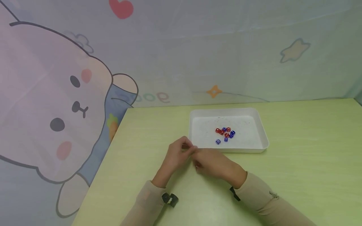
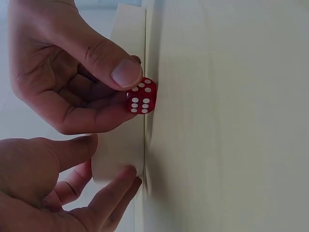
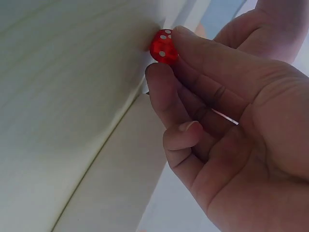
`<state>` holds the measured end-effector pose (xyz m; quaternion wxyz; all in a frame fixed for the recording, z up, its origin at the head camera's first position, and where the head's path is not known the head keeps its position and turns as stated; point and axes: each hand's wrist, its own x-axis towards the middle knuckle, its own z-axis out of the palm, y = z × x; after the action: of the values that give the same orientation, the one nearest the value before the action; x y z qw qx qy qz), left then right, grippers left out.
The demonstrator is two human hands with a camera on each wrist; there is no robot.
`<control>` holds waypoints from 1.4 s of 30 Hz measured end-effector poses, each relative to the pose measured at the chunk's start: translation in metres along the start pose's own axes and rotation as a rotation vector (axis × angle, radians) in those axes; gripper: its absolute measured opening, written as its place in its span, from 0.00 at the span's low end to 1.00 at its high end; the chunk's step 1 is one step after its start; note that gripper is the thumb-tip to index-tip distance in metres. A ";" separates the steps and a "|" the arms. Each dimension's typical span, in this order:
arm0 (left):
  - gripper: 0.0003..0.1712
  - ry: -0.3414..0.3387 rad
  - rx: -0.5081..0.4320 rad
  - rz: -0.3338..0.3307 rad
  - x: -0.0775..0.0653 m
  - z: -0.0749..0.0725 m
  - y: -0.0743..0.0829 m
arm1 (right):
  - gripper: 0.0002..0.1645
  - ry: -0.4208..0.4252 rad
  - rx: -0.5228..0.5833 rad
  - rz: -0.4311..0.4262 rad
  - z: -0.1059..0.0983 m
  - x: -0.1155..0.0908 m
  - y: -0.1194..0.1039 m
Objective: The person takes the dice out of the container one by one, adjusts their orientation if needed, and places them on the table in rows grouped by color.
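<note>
A red die with white pips [image 2: 141,95] is pinched by my right hand [image 1: 213,161], its thumb and fingertips close together on it. The die [image 3: 163,47] sits low along the tray's front wall, near the tabletop. My left hand [image 1: 178,153] is at the front left corner of the white tray [image 1: 229,150], its thumb at the rim and its loose fingers [image 2: 116,191] overlapping the outer wall. In the head view, the fingertips of both hands meet in front of this corner. Several red dice [image 1: 226,135] and blue dice [image 1: 218,142] lie loosely grouped on the tray floor.
The light green table [image 1: 305,163] extends beyond the tray on both sides. At its back edge hangs a pale printed curtain [image 1: 198,56], with a large cartoon animal [image 1: 65,103] on the left. Black straps [image 1: 169,199] show beside both sleeve cuffs.
</note>
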<state>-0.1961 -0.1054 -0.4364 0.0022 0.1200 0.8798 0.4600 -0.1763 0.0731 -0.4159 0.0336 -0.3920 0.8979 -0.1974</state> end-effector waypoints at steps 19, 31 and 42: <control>0.07 -0.039 0.016 0.006 0.000 -0.001 0.002 | 0.08 -0.063 0.178 0.107 -0.016 0.001 0.004; 0.07 -0.007 0.007 -0.008 0.000 0.000 0.004 | 0.05 0.188 0.144 0.287 -0.082 -0.027 0.068; 0.08 0.015 0.007 0.002 -0.002 0.000 0.002 | 0.07 0.171 0.098 0.339 -0.062 -0.027 0.105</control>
<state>-0.1936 -0.1051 -0.4353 -0.0052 0.1174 0.8813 0.4578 -0.2432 0.1777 -0.4017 0.0088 -0.2150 0.9399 -0.2651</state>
